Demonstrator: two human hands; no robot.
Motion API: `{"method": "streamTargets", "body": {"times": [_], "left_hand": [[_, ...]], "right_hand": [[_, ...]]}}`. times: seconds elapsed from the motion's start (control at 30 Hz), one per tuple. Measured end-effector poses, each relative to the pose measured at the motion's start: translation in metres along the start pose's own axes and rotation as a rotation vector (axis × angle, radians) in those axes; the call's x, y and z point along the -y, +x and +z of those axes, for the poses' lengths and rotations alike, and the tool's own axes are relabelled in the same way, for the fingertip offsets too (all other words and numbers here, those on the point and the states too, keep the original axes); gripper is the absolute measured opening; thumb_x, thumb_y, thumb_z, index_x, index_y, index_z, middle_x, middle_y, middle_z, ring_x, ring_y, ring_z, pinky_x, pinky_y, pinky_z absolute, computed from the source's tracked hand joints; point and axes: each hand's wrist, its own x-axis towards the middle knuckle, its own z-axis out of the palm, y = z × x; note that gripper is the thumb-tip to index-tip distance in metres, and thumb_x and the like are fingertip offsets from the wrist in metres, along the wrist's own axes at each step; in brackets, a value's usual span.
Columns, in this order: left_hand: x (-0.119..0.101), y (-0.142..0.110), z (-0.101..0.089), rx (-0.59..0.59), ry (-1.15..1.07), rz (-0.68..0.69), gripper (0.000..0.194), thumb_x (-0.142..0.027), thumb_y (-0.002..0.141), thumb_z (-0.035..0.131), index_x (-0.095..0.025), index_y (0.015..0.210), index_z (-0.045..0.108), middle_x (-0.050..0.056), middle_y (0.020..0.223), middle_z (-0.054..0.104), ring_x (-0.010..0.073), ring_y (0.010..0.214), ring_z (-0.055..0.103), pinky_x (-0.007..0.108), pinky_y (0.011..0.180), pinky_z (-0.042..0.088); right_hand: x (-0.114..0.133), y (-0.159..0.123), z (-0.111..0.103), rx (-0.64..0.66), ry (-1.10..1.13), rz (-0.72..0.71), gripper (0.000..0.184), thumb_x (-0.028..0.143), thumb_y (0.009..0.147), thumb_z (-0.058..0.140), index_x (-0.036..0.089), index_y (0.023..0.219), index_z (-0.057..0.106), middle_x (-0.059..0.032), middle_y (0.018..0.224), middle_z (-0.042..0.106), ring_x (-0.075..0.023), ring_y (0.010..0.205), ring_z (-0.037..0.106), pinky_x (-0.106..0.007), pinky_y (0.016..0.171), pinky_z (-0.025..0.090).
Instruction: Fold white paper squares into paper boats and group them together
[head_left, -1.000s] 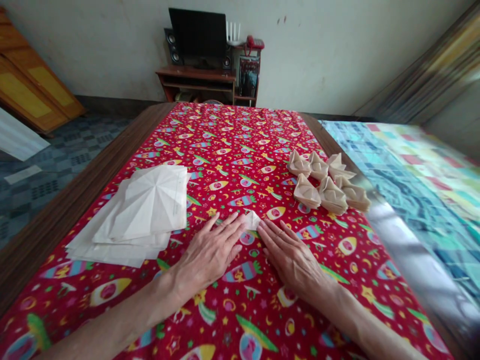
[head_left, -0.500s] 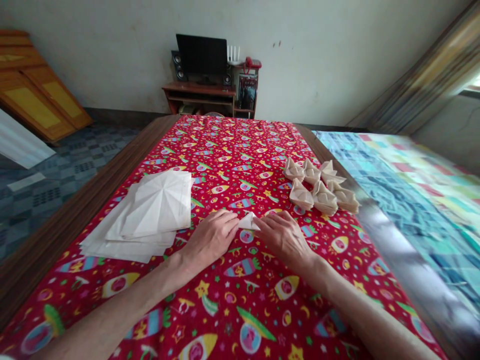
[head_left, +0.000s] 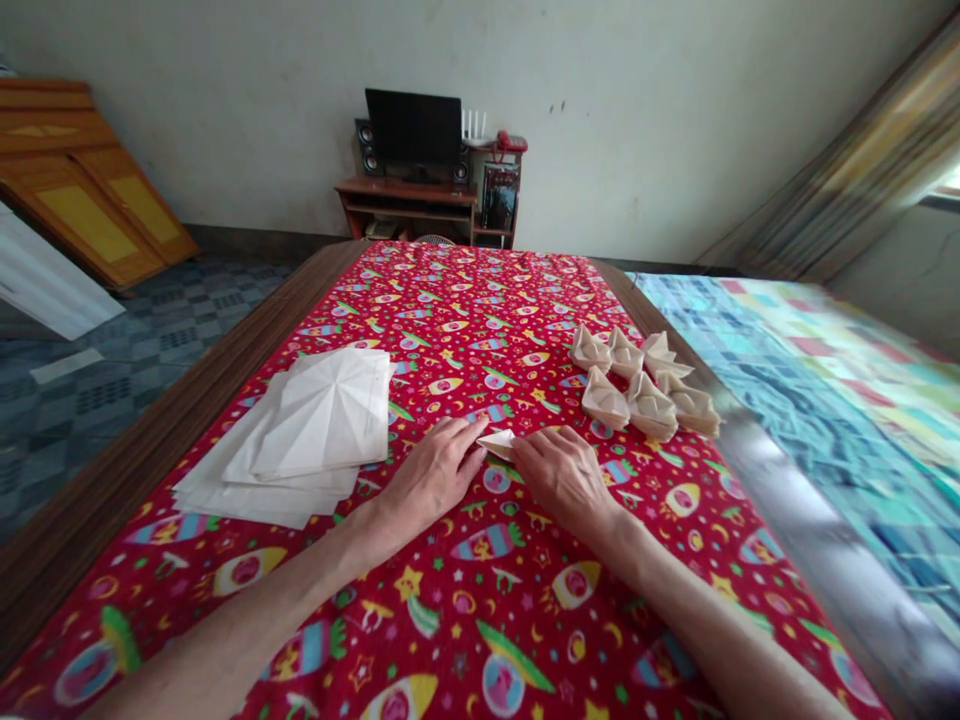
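Observation:
A small piece of folded white paper (head_left: 498, 443) with a pointed left end lies low over the red cloth, between my two hands. My right hand (head_left: 566, 470) is closed, its fingertips pinching the paper's right side. At the pointed end, the curled fingers and thumb of my left hand (head_left: 439, 465) close about the tip; the exact contact is partly hidden. To the left lies a stack of creased white paper sheets (head_left: 322, 415), the top one marked by folds radiating from its centre. Several folded paper pieces (head_left: 606, 400) stand grouped in two rows on the right.
A red patterned cloth (head_left: 465, 640) covers the brown wooden table (head_left: 247, 350). Along the right side lies a bed with a checked cover (head_left: 787, 400). Beyond the far end stand a desk (head_left: 409, 192) with a monitor (head_left: 415, 130), and a wooden cabinet (head_left: 97, 200) at left.
My hands went from lying flat with fingers stretched to curled fingers gripping the paper. The paper now looks narrower and tilted. The head view has tipped upward a little.

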Motion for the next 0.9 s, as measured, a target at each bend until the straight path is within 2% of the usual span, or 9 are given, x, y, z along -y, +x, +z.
{"method": "streamTargets", "body": {"times": [0.13,0.27,0.37,0.43,0.5,0.63,0.73,0.8,0.9], "left_hand": [[-0.003,-0.001,0.014,-0.083,-0.123,-0.046,0.055,-0.032,0.093,0.047,-0.012,0.141,0.031,0.016,0.125,0.056,0.0256,0.116,0.054,0.04,0.097,0.047],[-0.01,-0.002,0.025,-0.19,-0.249,-0.124,0.062,-0.029,0.093,0.043,-0.013,0.146,0.015,0.018,0.137,0.045,0.025,0.124,0.048,0.041,0.1,0.045],[-0.014,-0.001,0.027,-0.195,-0.27,-0.164,0.058,-0.018,0.089,0.045,-0.015,0.143,0.026,0.015,0.126,0.052,0.0236,0.116,0.053,0.04,0.096,0.047],[-0.016,0.0,0.026,-0.162,-0.249,-0.146,0.055,-0.01,0.084,0.047,-0.018,0.137,0.038,0.012,0.118,0.056,0.0226,0.11,0.055,0.04,0.095,0.048],[-0.017,0.001,0.023,-0.132,-0.229,-0.126,0.056,-0.005,0.08,0.048,-0.019,0.134,0.043,0.01,0.113,0.055,0.0214,0.105,0.057,0.038,0.093,0.049],[-0.017,0.003,0.015,-0.084,-0.172,-0.053,0.062,-0.003,0.081,0.046,-0.024,0.139,0.036,0.007,0.111,0.051,0.0189,0.1,0.057,0.034,0.09,0.051],[-0.015,0.003,0.015,-0.093,-0.145,-0.016,0.061,-0.005,0.084,0.046,-0.025,0.14,0.031,0.006,0.11,0.051,0.018,0.099,0.057,0.033,0.088,0.051],[-0.014,0.003,0.017,-0.125,-0.155,-0.047,0.055,-0.009,0.084,0.052,-0.02,0.135,0.036,0.007,0.109,0.052,0.0191,0.099,0.057,0.034,0.086,0.052],[-0.014,0.002,0.02,-0.102,-0.189,-0.084,0.033,-0.012,0.081,0.059,-0.017,0.113,0.053,0.006,0.1,0.056,0.0195,0.093,0.059,0.034,0.084,0.053]], "right_hand": [[0.014,0.003,0.002,-0.123,0.016,0.068,0.021,0.019,0.091,0.048,0.018,0.071,0.055,0.0,0.063,0.055,-0.0139,0.058,0.045,-0.029,0.058,0.027],[0.025,0.002,0.003,-0.148,0.089,0.135,0.024,0.02,0.092,0.042,0.018,0.072,0.054,-0.001,0.064,0.055,-0.0141,0.059,0.047,-0.027,0.056,0.028],[0.028,0.001,0.002,-0.135,0.158,0.206,0.021,0.021,0.092,0.041,0.018,0.076,0.055,-0.0015,0.068,0.058,-0.0139,0.062,0.05,-0.026,0.057,0.031],[0.028,0.001,0.001,-0.112,0.202,0.258,0.015,0.022,0.091,0.045,0.018,0.082,0.056,-0.0022,0.072,0.061,-0.014,0.066,0.053,-0.024,0.059,0.032],[0.026,0.002,0.001,-0.083,0.229,0.277,0.011,0.022,0.09,0.047,0.018,0.088,0.057,-0.0023,0.074,0.063,-0.0141,0.068,0.055,-0.024,0.059,0.032],[0.022,0.001,0.004,-0.07,0.265,0.275,0.015,0.021,0.091,0.046,0.019,0.08,0.057,-0.0013,0.07,0.063,-0.0126,0.063,0.055,-0.023,0.058,0.032],[0.02,-0.002,0.008,-0.073,0.327,0.316,0.015,0.02,0.089,0.047,0.018,0.079,0.058,-0.0017,0.07,0.064,-0.0121,0.062,0.056,-0.022,0.059,0.034],[0.02,-0.004,0.009,-0.07,0.381,0.338,0.014,0.021,0.089,0.047,0.018,0.083,0.059,-0.0019,0.072,0.064,-0.0124,0.063,0.057,-0.022,0.06,0.035],[0.02,-0.006,0.009,-0.055,0.405,0.375,0.014,0.022,0.09,0.047,0.019,0.087,0.061,-0.002,0.074,0.064,-0.0133,0.066,0.058,-0.022,0.062,0.037]]}}
